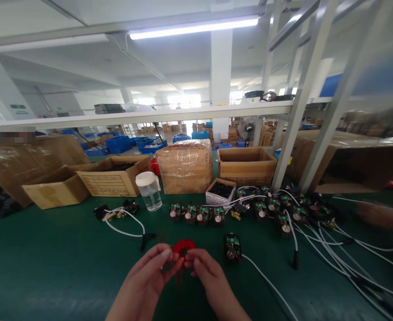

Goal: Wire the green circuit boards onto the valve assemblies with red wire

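Note:
My left hand [151, 269] and my right hand [208, 272] meet above the green tabletop, fingertips pinched close together. Between them is a bundle of thin red strands [185, 244] that look like wires, with some ends hanging below. A few loose red pieces [163, 236] lie on the surface just beyond my left fingers. To the right of my right hand sits a black housing with a green circuit board [232, 248]; a white cable [266, 281] runs from it toward the front edge. Fingers partly hide the strands.
Several similar circuit-board units [202, 215] stand behind, more with white cables at right. A clear jar [149, 191] with a white lid, cardboard boxes [184, 167] and a small box of black parts [220, 191] line the back. Another person's blurred hand [380, 216] appears at right.

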### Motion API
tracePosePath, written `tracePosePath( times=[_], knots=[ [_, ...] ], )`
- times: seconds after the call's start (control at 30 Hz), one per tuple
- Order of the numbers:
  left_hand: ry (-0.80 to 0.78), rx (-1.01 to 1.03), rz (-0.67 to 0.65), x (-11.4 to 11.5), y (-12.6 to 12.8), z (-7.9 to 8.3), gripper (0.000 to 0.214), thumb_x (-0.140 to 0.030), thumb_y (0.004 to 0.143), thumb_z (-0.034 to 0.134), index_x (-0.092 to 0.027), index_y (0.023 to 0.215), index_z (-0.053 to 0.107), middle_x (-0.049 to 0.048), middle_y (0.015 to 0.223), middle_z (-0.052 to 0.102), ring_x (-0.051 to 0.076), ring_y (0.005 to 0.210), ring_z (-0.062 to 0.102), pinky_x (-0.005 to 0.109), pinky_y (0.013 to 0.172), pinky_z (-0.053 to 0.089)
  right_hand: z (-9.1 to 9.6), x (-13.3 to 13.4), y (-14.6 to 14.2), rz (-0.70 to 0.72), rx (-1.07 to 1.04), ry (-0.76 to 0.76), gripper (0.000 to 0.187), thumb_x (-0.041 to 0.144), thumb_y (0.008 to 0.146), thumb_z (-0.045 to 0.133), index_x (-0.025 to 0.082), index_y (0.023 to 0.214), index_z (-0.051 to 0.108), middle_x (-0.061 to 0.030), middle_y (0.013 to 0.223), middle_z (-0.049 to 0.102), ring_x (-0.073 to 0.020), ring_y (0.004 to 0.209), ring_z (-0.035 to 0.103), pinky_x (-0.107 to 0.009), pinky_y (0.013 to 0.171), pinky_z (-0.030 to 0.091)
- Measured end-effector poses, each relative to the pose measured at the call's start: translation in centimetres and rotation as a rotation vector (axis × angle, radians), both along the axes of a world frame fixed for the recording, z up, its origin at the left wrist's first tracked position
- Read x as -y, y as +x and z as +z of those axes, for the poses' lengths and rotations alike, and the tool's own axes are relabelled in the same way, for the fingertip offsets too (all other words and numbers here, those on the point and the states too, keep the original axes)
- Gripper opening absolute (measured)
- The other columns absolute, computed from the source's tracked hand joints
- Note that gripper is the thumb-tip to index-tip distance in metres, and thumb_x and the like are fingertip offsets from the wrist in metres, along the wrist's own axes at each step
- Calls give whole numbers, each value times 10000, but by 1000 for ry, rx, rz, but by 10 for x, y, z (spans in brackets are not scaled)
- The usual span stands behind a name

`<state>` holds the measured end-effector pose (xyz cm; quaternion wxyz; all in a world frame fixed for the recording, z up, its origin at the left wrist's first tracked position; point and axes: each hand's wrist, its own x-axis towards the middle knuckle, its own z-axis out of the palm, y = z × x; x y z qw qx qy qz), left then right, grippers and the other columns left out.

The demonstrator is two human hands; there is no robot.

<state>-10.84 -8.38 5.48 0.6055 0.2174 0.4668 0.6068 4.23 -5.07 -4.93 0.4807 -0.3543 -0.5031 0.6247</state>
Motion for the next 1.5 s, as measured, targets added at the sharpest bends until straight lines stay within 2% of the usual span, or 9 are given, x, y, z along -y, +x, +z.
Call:
tracePosePath(
  times=[0.1,0.2,0.43,0.63,0.83,0.93,1.03,1.27,1.5],
  knots=[
    [-38,117,-81,-4,16,-16,134,-158,685,817,-128,783,730,109,999,753,256,1067,690,357,970,563,-1,9,8,166,-422,-316,493,574,850,667,143,1086,703,-139,1052,731,-248,945,700,-336,764,507],
    [-101,196,-111,-8,27,-32,64,-121,759,745,-123,814,712,161,1126,749,291,1146,683,373,1009,541,1,15,19,192,-531,-464,539,583,764,769,105,1009,736,-129,918,757,-217,802,721,-289,668,504],
    [-184,208,-60,-12,48,-60,98,-116,874,601,-111,940,672,220,1158,742,331,1130,702,469,1058,501,-8,21,48,-7,-403,-489,688,673,626,837,80,963,741,-142,861,762,-213,737,723,-292,648,516],
    [-254,117,-46,-7,68,-60,323,-222,997,401,-90,1190,624,220,1218,720,311,1151,694,512,1113,447,-6,26,66,-141,-157,-490,874,806,501,803,100,1005,705,-137,860,745,-248,751,724,-340,667,536],
    [-269,89,-129,0,67,-63,339,-265,949,524,-87,1226,606,220,1252,703,314,1159,686,478,1066,487,-8,25,78,-157,53,-360,820,781,621,717,107,1086,671,-137,919,716,-253,768,713,-361,672,542],
    [-232,19,-238,1,61,-72,385,-361,918,563,-121,1209,640,186,1173,741,311,1131,694,462,1060,479,-12,22,84,-121,222,-226,528,534,745,677,127,1081,663,-103,914,701,-219,731,696,-329,645,525],
    [-133,-297,-336,-2,61,-79,363,-401,846,656,-160,1112,711,140,1059,774,314,1094,694,453,1056,463,-4,18,92,-74,388,-50,330,279,808,563,164,1100,663,-56,899,686,-177,702,674,-295,644,510],
    [134,-612,-498,-16,80,-68,333,-288,762,720,-215,1086,752,91,1077,777,283,1046,696,367,963,500,46,10,111,55,651,286,394,102,856,483,233,1169,683,-43,945,694,-186,815,659,-278,744,504],
    [178,-861,-536,-23,90,-57,219,-310,808,638,-253,940,802,52,976,771,262,979,686,333,892,480,59,7,123,113,763,390,449,68,877,465,246,1241,658,-70,1183,695,-230,1086,633,-328,961,462]
  ],
)
